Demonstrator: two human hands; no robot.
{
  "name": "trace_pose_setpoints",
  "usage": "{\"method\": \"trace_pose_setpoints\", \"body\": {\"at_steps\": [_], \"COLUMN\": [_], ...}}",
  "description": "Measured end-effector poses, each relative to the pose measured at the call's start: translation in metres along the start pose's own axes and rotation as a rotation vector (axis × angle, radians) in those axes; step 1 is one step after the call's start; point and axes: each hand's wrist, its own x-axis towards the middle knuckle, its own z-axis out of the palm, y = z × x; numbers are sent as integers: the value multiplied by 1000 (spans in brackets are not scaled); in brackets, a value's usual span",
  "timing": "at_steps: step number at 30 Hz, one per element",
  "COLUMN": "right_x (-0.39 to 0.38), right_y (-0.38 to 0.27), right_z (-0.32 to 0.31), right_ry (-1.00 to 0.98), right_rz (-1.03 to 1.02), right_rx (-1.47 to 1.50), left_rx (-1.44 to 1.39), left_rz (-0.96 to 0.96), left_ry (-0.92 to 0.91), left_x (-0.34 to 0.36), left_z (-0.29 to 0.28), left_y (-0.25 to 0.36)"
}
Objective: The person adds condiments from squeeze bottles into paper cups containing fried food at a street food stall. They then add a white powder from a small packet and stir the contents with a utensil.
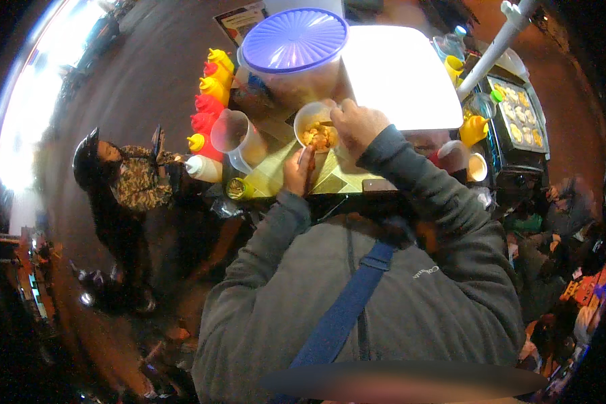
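Observation:
My left hand (pixel 299 172) grips the near lower side of a clear plastic cup (pixel 301 121) that holds orange-brown food pieces (pixel 319 138). My right hand (pixel 357 124) is closed on a thin utensil (pixel 326 123) at the cup's right rim, its tip down toward the food; its exact kind is unclear. An empty-looking translucent pitcher (pixel 235 141) stands just left of the cup. Beneath them is a yellow patterned work surface (pixel 269 182), with a small jar (pixel 237 188) at its near left.
Yellow, red and white squeeze bottles (pixel 207 114) line the left edge. Behind are a purple-lidded container (pixel 294 40) and a white box (pixel 404 74). A griddle (pixel 517 114) with food, a white pole (pixel 491 50) and bottles are at right. A person in camouflage (pixel 138 178) stands left.

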Motion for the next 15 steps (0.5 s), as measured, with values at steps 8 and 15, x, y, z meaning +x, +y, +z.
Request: {"method": "trace_pose_setpoints", "body": {"at_steps": [8, 15], "right_x": [-21, -35], "right_y": [-24, -26], "right_z": [42, 55], "right_ry": [155, 83], "right_rz": [192, 90], "right_rx": [3, 180], "left_rx": [129, 226], "left_rz": [445, 398], "left_ry": [137, 83], "left_x": [-5, -8], "left_z": [-29, -29], "left_y": [-20, 10]}}
